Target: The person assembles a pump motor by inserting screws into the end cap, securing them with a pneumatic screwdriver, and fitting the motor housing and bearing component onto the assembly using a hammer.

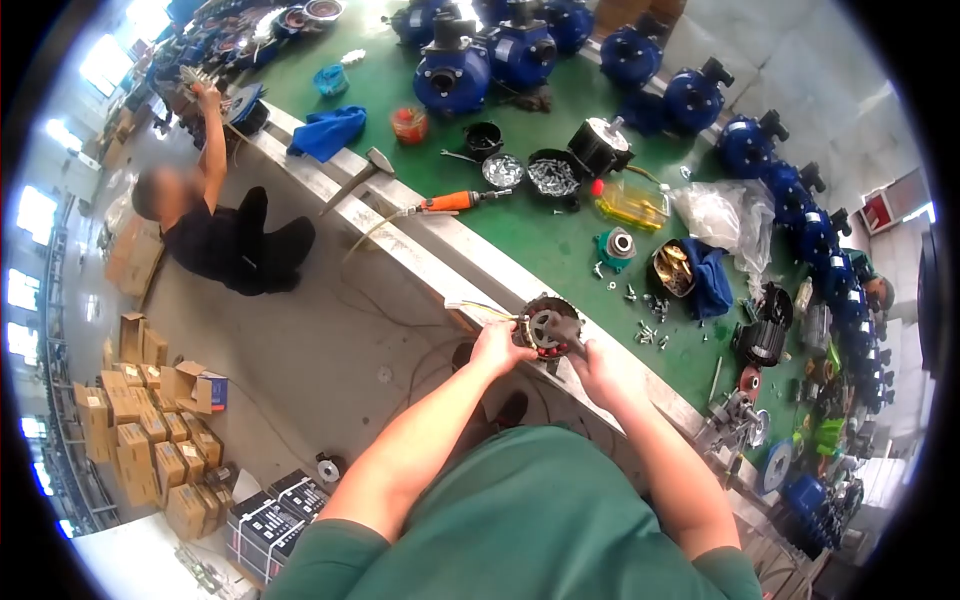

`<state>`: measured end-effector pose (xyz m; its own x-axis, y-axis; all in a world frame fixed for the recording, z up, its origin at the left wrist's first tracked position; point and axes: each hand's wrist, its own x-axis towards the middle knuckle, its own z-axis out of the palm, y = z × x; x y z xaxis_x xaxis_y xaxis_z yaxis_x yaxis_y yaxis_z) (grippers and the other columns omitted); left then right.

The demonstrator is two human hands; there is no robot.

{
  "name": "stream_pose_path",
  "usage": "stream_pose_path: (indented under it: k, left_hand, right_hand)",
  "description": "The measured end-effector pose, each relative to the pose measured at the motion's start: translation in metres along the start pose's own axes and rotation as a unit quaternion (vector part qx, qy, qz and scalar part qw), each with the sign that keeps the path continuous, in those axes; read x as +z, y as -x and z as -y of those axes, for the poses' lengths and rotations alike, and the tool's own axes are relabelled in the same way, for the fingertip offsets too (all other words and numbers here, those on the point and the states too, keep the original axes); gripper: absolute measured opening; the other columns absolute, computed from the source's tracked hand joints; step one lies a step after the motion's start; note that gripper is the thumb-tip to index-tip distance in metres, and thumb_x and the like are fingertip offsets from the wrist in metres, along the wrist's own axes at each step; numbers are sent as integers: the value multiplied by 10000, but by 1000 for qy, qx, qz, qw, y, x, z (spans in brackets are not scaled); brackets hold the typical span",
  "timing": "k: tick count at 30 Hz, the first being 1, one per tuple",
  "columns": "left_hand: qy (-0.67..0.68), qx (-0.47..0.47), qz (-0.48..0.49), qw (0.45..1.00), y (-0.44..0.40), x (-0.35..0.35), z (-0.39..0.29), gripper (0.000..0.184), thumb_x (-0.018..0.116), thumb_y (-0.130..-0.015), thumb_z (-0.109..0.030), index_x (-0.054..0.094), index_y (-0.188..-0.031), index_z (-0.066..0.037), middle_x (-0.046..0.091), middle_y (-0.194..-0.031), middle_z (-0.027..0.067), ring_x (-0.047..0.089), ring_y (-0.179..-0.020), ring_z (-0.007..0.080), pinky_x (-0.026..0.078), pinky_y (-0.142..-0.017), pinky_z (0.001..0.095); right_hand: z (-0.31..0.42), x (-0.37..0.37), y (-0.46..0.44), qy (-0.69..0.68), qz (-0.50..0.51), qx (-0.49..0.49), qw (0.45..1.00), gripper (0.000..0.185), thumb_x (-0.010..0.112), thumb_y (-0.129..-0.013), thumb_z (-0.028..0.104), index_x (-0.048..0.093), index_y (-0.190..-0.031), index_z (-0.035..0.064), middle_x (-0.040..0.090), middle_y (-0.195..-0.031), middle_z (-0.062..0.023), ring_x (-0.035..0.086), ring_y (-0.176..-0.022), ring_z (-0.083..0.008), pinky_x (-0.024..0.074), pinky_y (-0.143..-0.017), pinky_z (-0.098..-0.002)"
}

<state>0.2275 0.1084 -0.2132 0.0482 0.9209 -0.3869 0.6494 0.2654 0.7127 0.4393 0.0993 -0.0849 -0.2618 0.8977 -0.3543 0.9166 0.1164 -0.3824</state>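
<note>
A round motor stator (549, 350) with a dark ring and red parts on its near side is at the bench's front rail, directly before me. My left hand (497, 348) grips its left rim, thumb and fingers closed on it. Pale and yellow wires (480, 306) run leftward from the stator near those fingers. My right hand (603, 372) is closed at the right side, around a dark grey piece (566, 331) that reaches over the stator's opening. What kind of piece it is, I cannot make out.
On the green bench (480, 225) lie a hammer (358, 180), an orange power screwdriver (455, 201), bowls of screws (553, 176), a yellow liquid bottle (632, 204) and a green flange (615, 249). Blue motors (452, 76) line the back. Another person (220, 225) crouches left, beyond cardboard boxes (150, 430).
</note>
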Motion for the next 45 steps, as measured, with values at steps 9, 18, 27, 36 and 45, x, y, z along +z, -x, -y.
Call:
stream_pose_path:
  k: [9, 18, 27, 36, 45]
  left_hand:
    - [-39, 12, -6, 999, 5, -6, -6, 585, 869, -690, -383, 688, -1087, 6, 710, -1085, 210, 656, -1107, 343, 515, -935, 445]
    - [-56, -58, 61, 995, 10, -25, -28, 570, 889, -690, -375, 705, -1120, -48, 707, -1139, 173, 661, -1107, 306, 533, -929, 423]
    - [-73, -14, 36, 997, 4, -18, -20, 587, 879, -693, -395, 695, -1132, -50, 699, -1163, 169, 638, -1138, 330, 516, -968, 435]
    - [-79, -18, 42, 996, 0, -9, -14, 715, 881, -682, -422, 656, -1189, 29, 650, -1246, 237, 584, -1222, 355, 466, -1039, 439]
    - [-193, 79, -71, 975, 23, -19, -31, 452, 760, -834, -415, 702, -1100, -54, 682, -1153, 117, 591, -1137, 292, 467, -943, 445]
  right_hand:
    - [6, -15, 6, -200, -112, -84, 970, 276, 628, -972, 294, 583, -940, 24, 635, -835, -217, 620, -810, -426, 480, -699, -487]
    - [-2, -10, -14, -108, 32, 65, 991, 430, 555, -986, 433, 609, -1015, 7, 682, -937, -257, 657, -938, -434, 500, -814, -497]
    - [-25, 41, -14, -35, -56, -24, 998, 328, 643, -943, 309, 592, -916, -13, 656, -861, -244, 637, -839, -445, 503, -725, -501]
    - [-24, 41, -12, -56, -86, -26, 994, 346, 647, -945, 331, 601, -864, -3, 652, -791, -244, 641, -775, -441, 503, -699, -502]
    - [-152, 97, 77, -529, -177, 272, 784, 262, 584, -1011, 306, 599, -993, 45, 565, -603, -45, 541, -441, -135, 428, -395, -302]
